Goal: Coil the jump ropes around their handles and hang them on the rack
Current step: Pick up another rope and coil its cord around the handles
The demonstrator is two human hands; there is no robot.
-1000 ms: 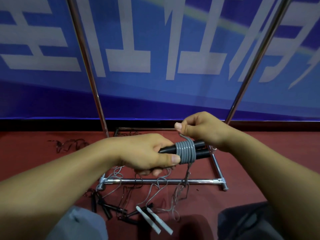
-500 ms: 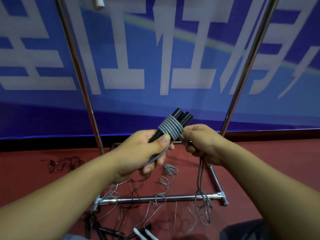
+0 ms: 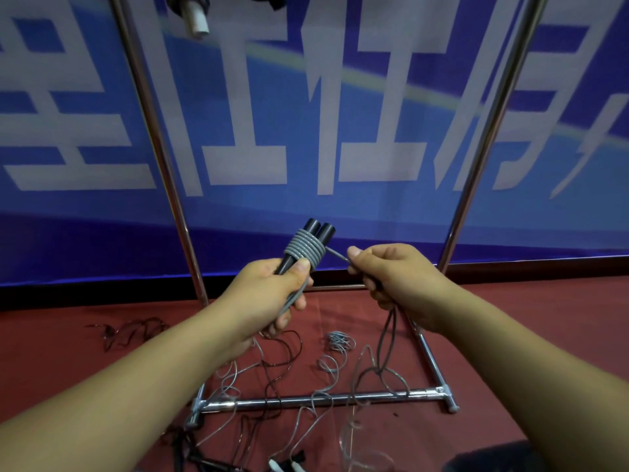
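Left hand (image 3: 269,294) fingers curled round black handles (image 3: 315,238) wound with grey rope (image 3: 304,250); right hand (image 3: 398,284) pinches rope's free strand

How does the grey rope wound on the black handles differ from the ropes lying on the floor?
The grey rope sits in tight, neat turns around the black handles; the floor ropes sprawl in loose, tangled loops. The grey rope is gripped by the left hand and pulled by the right hand; the floor ropes lie untouched. Both are thin cords.
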